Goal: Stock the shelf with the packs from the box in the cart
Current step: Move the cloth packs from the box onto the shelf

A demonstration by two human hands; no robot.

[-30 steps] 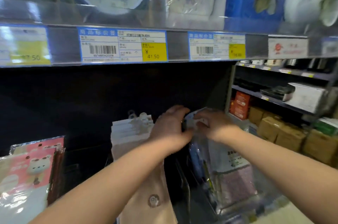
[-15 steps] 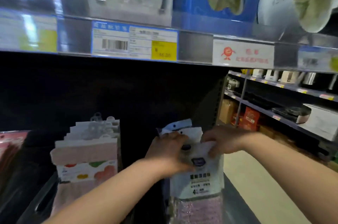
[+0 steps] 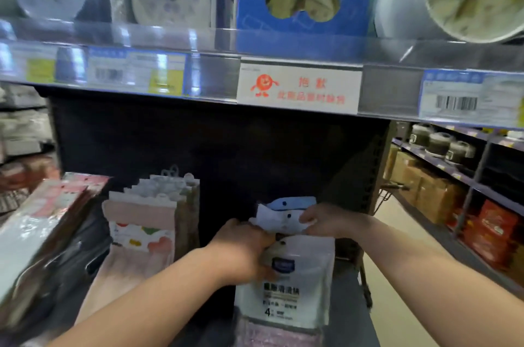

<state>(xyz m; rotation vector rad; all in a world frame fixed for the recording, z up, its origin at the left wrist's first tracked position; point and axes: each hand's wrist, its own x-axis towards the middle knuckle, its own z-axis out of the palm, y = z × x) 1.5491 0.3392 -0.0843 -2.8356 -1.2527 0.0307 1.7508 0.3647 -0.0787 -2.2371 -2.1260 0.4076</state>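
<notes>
1. Head view: the left hand (image 3: 241, 254) grips the white pack (image 3: 295, 281) at its top, and the right hand (image 3: 326, 220) pinches the header behind.
2. The pack hangs low in the dark bay; it could slip or snag if let go.
3. Pink packs (image 3: 141, 222) crowd just left; the price rail (image 3: 297, 86) overhangs.

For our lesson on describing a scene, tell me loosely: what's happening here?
A person is stocking a shop shelf. Both bare hands are on a white pack at the front of a row: the left hand grips its upper left part, and the right hand pinches the top of the packs just behind. A row of pink packs hangs to the left, below the price-label rail.
</notes>
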